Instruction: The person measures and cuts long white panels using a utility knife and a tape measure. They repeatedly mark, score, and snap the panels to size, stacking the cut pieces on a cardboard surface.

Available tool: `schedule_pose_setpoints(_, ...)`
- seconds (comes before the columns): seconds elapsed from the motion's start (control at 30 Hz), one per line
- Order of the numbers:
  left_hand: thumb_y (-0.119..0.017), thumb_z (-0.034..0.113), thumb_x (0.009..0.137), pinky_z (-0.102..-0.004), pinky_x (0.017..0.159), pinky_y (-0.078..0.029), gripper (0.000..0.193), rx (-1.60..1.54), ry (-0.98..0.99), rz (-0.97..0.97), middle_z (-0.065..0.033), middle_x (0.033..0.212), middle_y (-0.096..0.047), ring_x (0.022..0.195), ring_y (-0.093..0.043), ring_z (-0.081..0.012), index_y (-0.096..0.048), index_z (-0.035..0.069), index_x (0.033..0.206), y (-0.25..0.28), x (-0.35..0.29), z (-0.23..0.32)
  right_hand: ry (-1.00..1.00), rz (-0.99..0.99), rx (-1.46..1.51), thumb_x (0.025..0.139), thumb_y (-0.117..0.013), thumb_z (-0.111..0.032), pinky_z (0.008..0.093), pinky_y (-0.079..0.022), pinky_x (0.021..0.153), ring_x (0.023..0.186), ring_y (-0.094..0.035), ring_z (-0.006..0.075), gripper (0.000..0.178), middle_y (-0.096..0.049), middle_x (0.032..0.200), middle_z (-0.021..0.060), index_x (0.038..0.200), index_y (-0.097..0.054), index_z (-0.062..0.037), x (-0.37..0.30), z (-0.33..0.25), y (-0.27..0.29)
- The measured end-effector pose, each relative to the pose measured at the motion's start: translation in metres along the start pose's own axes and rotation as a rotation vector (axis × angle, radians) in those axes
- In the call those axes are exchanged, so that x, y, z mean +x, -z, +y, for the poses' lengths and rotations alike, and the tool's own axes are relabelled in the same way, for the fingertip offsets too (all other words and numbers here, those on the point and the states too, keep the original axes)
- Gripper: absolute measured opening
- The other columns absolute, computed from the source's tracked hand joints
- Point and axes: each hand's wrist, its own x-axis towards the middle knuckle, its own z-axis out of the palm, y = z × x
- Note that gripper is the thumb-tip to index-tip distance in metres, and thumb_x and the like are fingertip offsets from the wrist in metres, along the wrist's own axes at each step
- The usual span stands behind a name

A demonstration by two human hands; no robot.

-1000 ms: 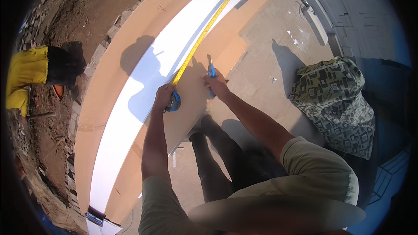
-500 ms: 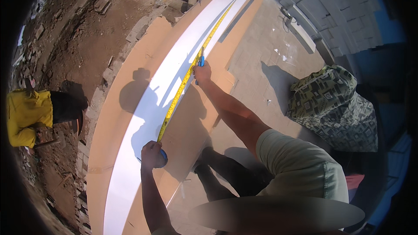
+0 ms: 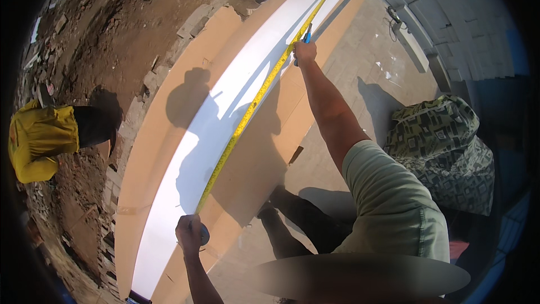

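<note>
A long white panel (image 3: 242,73) lies on brown cardboard (image 3: 147,163). Along its right side runs the yellow blade (image 3: 247,115) of a tape measure, stretched from the near part of the panel toward its far end. My left hand (image 3: 188,234) is closed around the blue and dark case (image 3: 204,235) of that tape measure, by the panel's near right edge. Farther off, my right hand (image 3: 305,52) grips a blue utility knife (image 3: 307,35) against the tape and the panel's right edge. The fingers of this hand partly cover the knife.
A dark grey strip (image 3: 334,16) lies on the cardboard at the far right. Beyond the left edge, a person in a yellow top (image 3: 48,138) is on rubble-strewn soil. A patterned cloth bundle (image 3: 433,141) stands to the right. White stacked slabs (image 3: 444,17) fill the upper right.
My left hand has drawn the tape case toward the panel's near end, so more blade shows. My right hand has slid farther along the panel with the knife. The view has shifted somewhat.
</note>
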Motion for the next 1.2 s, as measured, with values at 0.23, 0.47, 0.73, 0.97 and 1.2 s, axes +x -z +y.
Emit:
schedule_pose_setpoints(0.23, -0.072, 0.023, 0.104, -0.0462, 0.084, -0.058, 0.020, 0.145, 0.094, 0.002, -0.0170, 0.097, -0.077, 0.092, -0.077, -0.0352, -0.081, 0.005, 0.106, -0.022, 0.041, -0.022, 0.087, -0.198, 0.009, 0.100, -0.074, -0.012, 0.0310, -0.053, 0.053, 0.068, -0.072, 0.0173, 0.016, -0.081, 0.098, 0.0147, 0.110, -0.065, -0.0030, -0.059, 0.029, 0.005)
schedule_pose_setpoints(0.47, -0.064, 0.044, 0.109, -0.0505, 0.087, -0.059, 0.040, 0.158, 0.269, -0.116, -0.0195, 0.102, -0.078, 0.096, -0.076, -0.0405, -0.080, 0.007, 0.106, -0.050, 0.092, -0.092, 0.226, -0.703, -0.576, 0.106, -0.070, -0.029, 0.0452, -0.060, 0.076, 0.080, -0.076, 0.0280, 0.026, -0.077, 0.093, 0.0136, 0.117, -0.069, -0.0056, -0.316, 0.153, 0.033)
schedule_pose_setpoints(0.73, -0.055, 0.043, 0.111, -0.0529, 0.099, -0.057, 0.042, 0.173, 0.296, -0.187, -0.0189, 0.114, -0.080, 0.112, -0.075, -0.0398, -0.079, 0.009, 0.115, -0.084, 0.120, -0.137, 0.950, -1.013, -0.746, 0.105, -0.069, -0.023, 0.0557, -0.053, 0.114, 0.147, -0.056, 0.0429, 0.043, -0.060, 0.158, 0.0225, 0.144, -0.060, -0.0066, -0.463, 0.241, -0.011)
schedule_pose_setpoints(0.97, -0.055, 0.047, 0.111, -0.0511, 0.107, -0.056, 0.046, 0.123, 0.281, -0.179, -0.0174, 0.123, -0.081, 0.121, -0.075, -0.0381, -0.079, 0.011, 0.126, -0.089, 0.123, -0.174, 0.959, -0.941, -1.008, 0.108, -0.065, -0.023, 0.0538, -0.052, 0.120, 0.153, -0.052, 0.0405, 0.045, -0.056, 0.163, 0.0215, 0.146, -0.056, -0.0009, -0.482, 0.249, -0.044)
schedule_pose_setpoints(1.2, -0.060, 0.060, 0.107, -0.0490, 0.112, -0.056, 0.059, 0.201, 0.480, -0.143, -0.0167, 0.136, -0.080, 0.129, -0.075, -0.0357, -0.077, 0.017, 0.144, -0.037, 0.103, -0.257, 0.759, -0.940, -1.079, 0.110, -0.061, -0.024, 0.0553, -0.051, 0.115, 0.145, -0.056, 0.0420, 0.037, -0.060, 0.152, 0.0211, 0.139, -0.055, -0.0021, -0.503, 0.234, -0.049)
